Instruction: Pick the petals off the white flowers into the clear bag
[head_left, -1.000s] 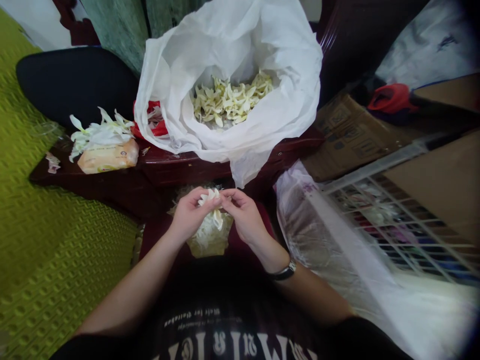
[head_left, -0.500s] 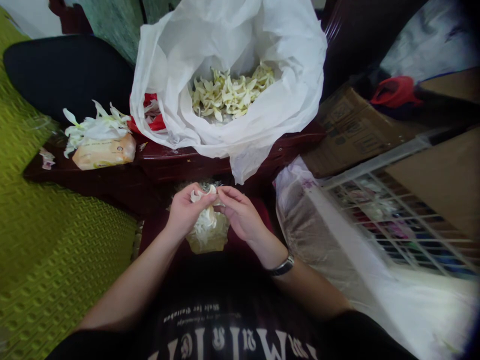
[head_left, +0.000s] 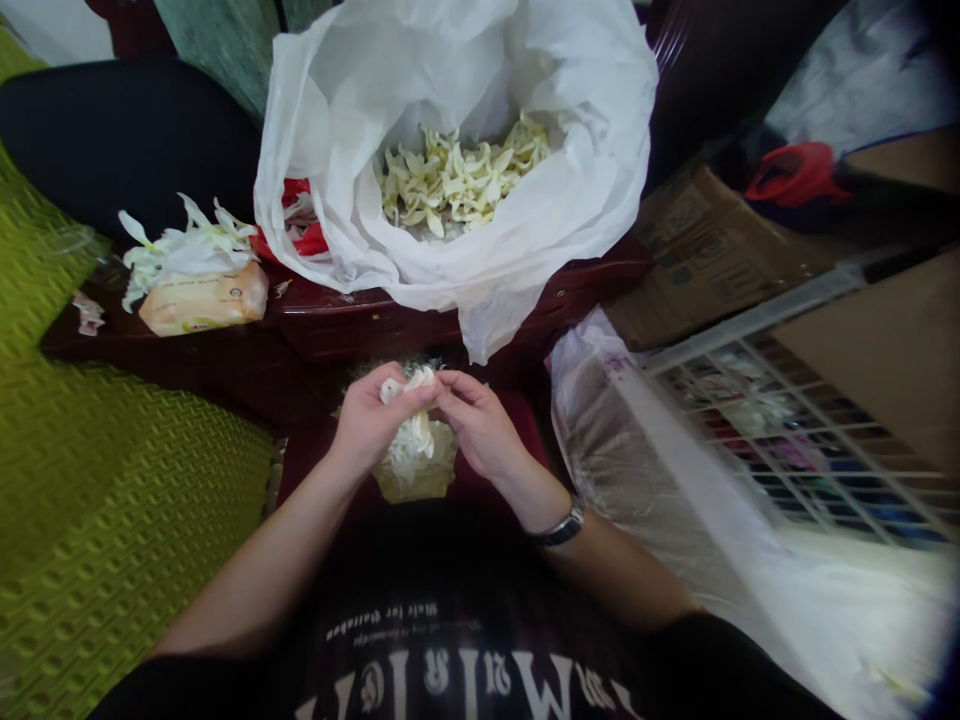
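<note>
Left hand [head_left: 371,420] and right hand [head_left: 480,425] in clenched grip, fingers curled, white petals [head_left: 409,395] pinched between the 2 at chest height, above the person's lap. More cream petals [head_left: 457,175] lie inside white plastic bag [head_left: 322,130] on dark red table [head_left: 337,335], just ahead of the hands.

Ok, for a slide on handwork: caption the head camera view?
Left hand and right hand pinch white flower petals below a white plastic bag of pale petals.

Home interior, green mat [head_left: 127,520] (cardboard box [head_left: 705,255] beside)
</note>
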